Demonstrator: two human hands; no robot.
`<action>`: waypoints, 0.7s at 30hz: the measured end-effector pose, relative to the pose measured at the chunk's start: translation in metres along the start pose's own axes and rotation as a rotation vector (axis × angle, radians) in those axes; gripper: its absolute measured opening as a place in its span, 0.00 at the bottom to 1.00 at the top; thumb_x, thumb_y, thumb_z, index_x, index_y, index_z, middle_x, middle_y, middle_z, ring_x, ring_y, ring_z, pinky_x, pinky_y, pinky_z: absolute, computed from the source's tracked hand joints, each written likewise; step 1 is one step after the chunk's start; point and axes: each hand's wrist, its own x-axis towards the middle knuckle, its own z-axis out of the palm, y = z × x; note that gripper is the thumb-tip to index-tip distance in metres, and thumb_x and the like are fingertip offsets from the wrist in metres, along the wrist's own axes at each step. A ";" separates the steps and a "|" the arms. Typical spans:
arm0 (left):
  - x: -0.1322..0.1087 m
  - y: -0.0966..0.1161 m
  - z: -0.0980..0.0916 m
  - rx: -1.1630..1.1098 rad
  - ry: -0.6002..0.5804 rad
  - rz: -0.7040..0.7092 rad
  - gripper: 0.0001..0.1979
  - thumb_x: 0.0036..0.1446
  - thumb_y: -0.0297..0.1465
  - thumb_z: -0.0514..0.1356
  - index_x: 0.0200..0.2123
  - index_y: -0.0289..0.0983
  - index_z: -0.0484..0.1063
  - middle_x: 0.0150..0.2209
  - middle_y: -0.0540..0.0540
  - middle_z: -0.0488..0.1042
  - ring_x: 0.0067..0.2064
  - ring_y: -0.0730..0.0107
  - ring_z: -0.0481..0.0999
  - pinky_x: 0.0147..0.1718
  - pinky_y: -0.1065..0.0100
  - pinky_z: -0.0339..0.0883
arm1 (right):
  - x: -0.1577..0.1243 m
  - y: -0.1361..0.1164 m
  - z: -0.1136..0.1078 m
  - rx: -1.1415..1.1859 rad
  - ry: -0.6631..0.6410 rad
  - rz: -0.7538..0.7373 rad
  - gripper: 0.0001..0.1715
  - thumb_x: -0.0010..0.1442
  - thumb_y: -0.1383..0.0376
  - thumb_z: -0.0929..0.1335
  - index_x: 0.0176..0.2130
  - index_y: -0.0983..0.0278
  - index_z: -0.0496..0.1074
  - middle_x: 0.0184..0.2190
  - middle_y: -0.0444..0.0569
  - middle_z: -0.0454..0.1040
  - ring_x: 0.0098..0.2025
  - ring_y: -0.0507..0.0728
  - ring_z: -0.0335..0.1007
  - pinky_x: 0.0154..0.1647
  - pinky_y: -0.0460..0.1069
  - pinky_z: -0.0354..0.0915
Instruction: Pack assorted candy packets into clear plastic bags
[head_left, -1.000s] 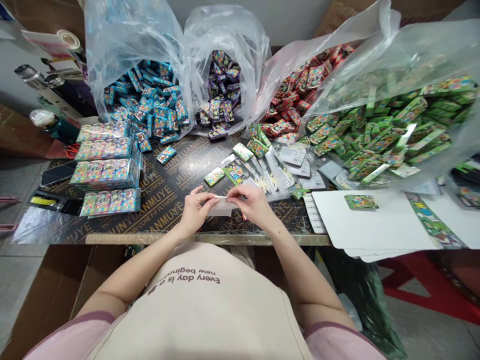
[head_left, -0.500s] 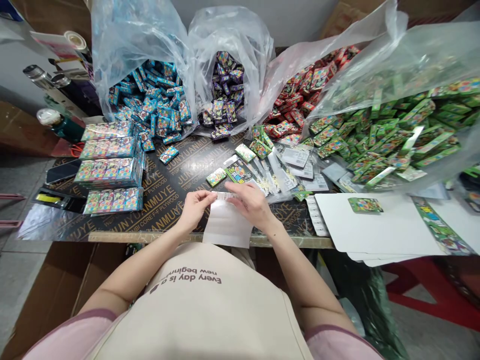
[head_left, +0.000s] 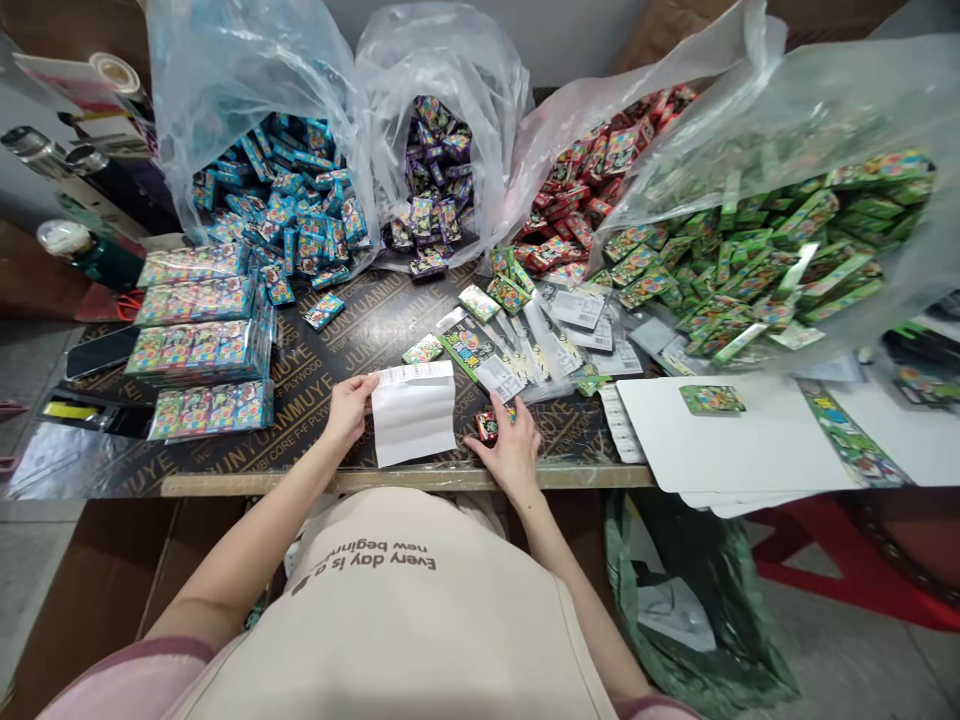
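My left hand (head_left: 351, 408) pinches the upper left corner of a white sheet of stickers (head_left: 414, 420), which has a printed strip along its top and creases across it. To its right, my right hand (head_left: 510, 445) has its thumb and fingers around a small red printed box (head_left: 487, 426) on the dark tabletop; the fingers partly cover it. Just beyond lie a green printed card sleeve with a white label (head_left: 499, 378) and a small green box (head_left: 422, 349). Several clear sleeves (head_left: 536, 350) fan out beside them.
Wrapped multi-packs (head_left: 199, 340) are stacked at the left. Along the back, plastic bags spill blue boxes (head_left: 300, 215), purple boxes (head_left: 435, 215), red boxes (head_left: 581, 190) and green boxes (head_left: 750, 270). White cards (head_left: 765, 440) overhang the front edge at right, near a phone-like dark slab (head_left: 101, 352) opposite.
My right hand has left the sticker sheet and moved down and right onto the small red box. My left hand has shifted left with the sheet, and the camera view has moved slightly.
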 end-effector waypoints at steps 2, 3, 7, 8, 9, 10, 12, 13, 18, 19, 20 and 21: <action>0.002 -0.003 0.011 -0.055 -0.044 -0.085 0.13 0.39 0.32 0.71 0.22 0.32 0.71 0.17 0.51 0.70 0.18 0.79 0.66 0.20 0.76 0.62 | -0.001 0.003 0.002 0.044 0.056 0.051 0.36 0.53 0.58 0.69 0.59 0.62 0.61 0.59 0.63 0.58 0.58 0.70 0.58 0.52 0.65 0.59; 0.002 -0.004 0.018 -0.083 -0.062 -0.123 0.12 0.40 0.31 0.70 0.22 0.32 0.71 0.19 0.50 0.72 0.20 0.78 0.68 0.22 0.75 0.64 | 0.001 0.007 -0.002 0.084 0.103 0.077 0.34 0.52 0.59 0.68 0.57 0.62 0.62 0.57 0.62 0.61 0.57 0.69 0.59 0.52 0.64 0.60; 0.001 -0.015 0.045 -0.040 -0.085 -0.193 0.10 0.43 0.30 0.68 0.23 0.32 0.70 0.20 0.49 0.73 0.21 0.78 0.70 0.23 0.75 0.67 | 0.011 0.027 -0.040 0.243 0.416 0.116 0.34 0.50 0.57 0.69 0.55 0.64 0.63 0.51 0.58 0.66 0.55 0.65 0.61 0.54 0.62 0.59; 0.000 -0.020 0.050 -0.006 -0.084 -0.194 0.10 0.44 0.30 0.68 0.23 0.32 0.69 0.18 0.51 0.71 0.18 0.79 0.68 0.21 0.75 0.65 | 0.012 0.029 -0.051 0.270 0.492 0.117 0.35 0.51 0.57 0.70 0.56 0.64 0.62 0.51 0.57 0.66 0.55 0.65 0.61 0.55 0.61 0.59; -0.001 -0.027 0.055 0.024 -0.080 -0.196 0.11 0.44 0.31 0.68 0.22 0.33 0.69 0.16 0.52 0.69 0.16 0.79 0.65 0.18 0.76 0.62 | 0.012 0.029 -0.061 0.291 0.551 0.116 0.36 0.52 0.57 0.70 0.57 0.64 0.61 0.52 0.57 0.65 0.55 0.64 0.61 0.56 0.61 0.59; -0.003 -0.035 0.059 0.047 -0.073 -0.201 0.12 0.45 0.32 0.67 0.21 0.33 0.67 0.14 0.53 0.67 0.14 0.80 0.63 0.15 0.76 0.59 | 0.012 0.027 -0.069 0.308 0.589 0.109 0.37 0.52 0.56 0.70 0.58 0.63 0.59 0.53 0.57 0.64 0.56 0.64 0.60 0.56 0.61 0.59; -0.005 -0.050 0.066 0.085 -0.054 -0.206 0.14 0.46 0.34 0.67 0.19 0.34 0.65 0.12 0.55 0.64 0.13 0.79 0.62 0.13 0.77 0.56 | 0.012 0.017 -0.075 0.327 0.595 0.066 0.39 0.53 0.56 0.70 0.60 0.62 0.56 0.56 0.58 0.61 0.58 0.64 0.58 0.57 0.61 0.58; -0.005 -0.057 0.069 0.105 -0.045 -0.201 0.15 0.46 0.34 0.66 0.19 0.35 0.64 0.12 0.55 0.64 0.13 0.78 0.62 0.13 0.77 0.56 | 0.012 0.010 -0.073 0.328 0.560 0.032 0.39 0.53 0.56 0.70 0.60 0.62 0.55 0.57 0.58 0.60 0.59 0.65 0.57 0.58 0.62 0.57; -0.004 -0.077 0.079 0.180 -0.062 -0.159 0.13 0.48 0.36 0.65 0.23 0.34 0.67 0.14 0.55 0.66 0.15 0.77 0.66 0.15 0.74 0.63 | 0.013 -0.017 -0.027 0.250 0.169 -0.113 0.40 0.57 0.57 0.67 0.63 0.62 0.52 0.61 0.62 0.57 0.64 0.67 0.52 0.59 0.63 0.55; -0.003 -0.078 0.079 0.193 -0.077 -0.155 0.12 0.48 0.36 0.65 0.24 0.34 0.67 0.15 0.55 0.67 0.15 0.76 0.66 0.16 0.73 0.64 | 0.014 -0.018 -0.017 0.213 0.093 -0.124 0.40 0.57 0.58 0.66 0.64 0.62 0.51 0.62 0.63 0.56 0.65 0.68 0.50 0.59 0.64 0.55; -0.003 -0.079 0.079 0.206 -0.095 -0.153 0.12 0.48 0.37 0.65 0.24 0.34 0.68 0.16 0.54 0.68 0.16 0.76 0.67 0.17 0.73 0.65 | 0.014 -0.017 -0.008 0.174 0.032 -0.131 0.40 0.57 0.59 0.66 0.64 0.62 0.51 0.63 0.63 0.54 0.66 0.68 0.48 0.59 0.64 0.54; -0.003 -0.079 0.079 0.220 -0.118 -0.153 0.12 0.49 0.37 0.65 0.24 0.34 0.69 0.17 0.52 0.69 0.17 0.75 0.69 0.17 0.72 0.66 | 0.014 -0.016 -0.001 0.136 -0.012 -0.136 0.40 0.57 0.60 0.66 0.65 0.62 0.50 0.64 0.63 0.53 0.67 0.69 0.46 0.60 0.64 0.53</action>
